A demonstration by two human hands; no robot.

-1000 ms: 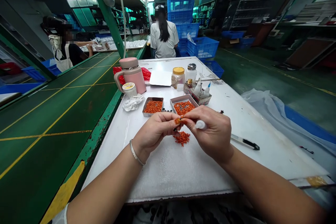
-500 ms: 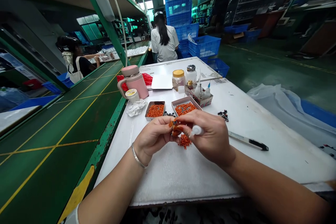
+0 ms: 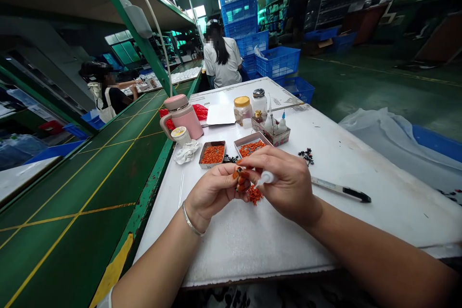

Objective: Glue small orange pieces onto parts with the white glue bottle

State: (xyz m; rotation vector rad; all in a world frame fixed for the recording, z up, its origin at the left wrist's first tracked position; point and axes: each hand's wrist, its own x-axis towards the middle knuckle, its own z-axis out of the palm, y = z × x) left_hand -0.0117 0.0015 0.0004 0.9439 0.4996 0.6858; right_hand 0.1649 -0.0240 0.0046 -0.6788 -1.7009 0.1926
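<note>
My left hand (image 3: 218,187) is closed, its fingertips pinching a small dark piece (image 3: 239,170) whose kind I cannot make out. My right hand (image 3: 283,185) curls around a small white squeeze bottle (image 3: 266,178), its narrow tip pointing left. The right thumb and forefinger meet the left fingertips at the dark piece. Orange stains mark the fingertips of both hands. Just beneath them, a loose pile of small orange pieces (image 3: 255,195) lies on the white table (image 3: 231,245). Behind the hands, one shallow box (image 3: 212,155) and a second shallow box (image 3: 236,143) hold more orange pieces.
A pen (image 3: 341,189) lies right of my hand, near black bits (image 3: 306,156). Farther back stand a pink mug (image 3: 186,120), a yellow-lidded jar (image 3: 242,109) and a small box of bottles (image 3: 276,132). A green conveyor (image 3: 94,192) runs along the left. Two people sit farther off.
Both hands stay together at nearly the same place. The squeeze bottle has turned slightly in my right hand, showing its narrow tip more. The whole view has shifted a little.
</note>
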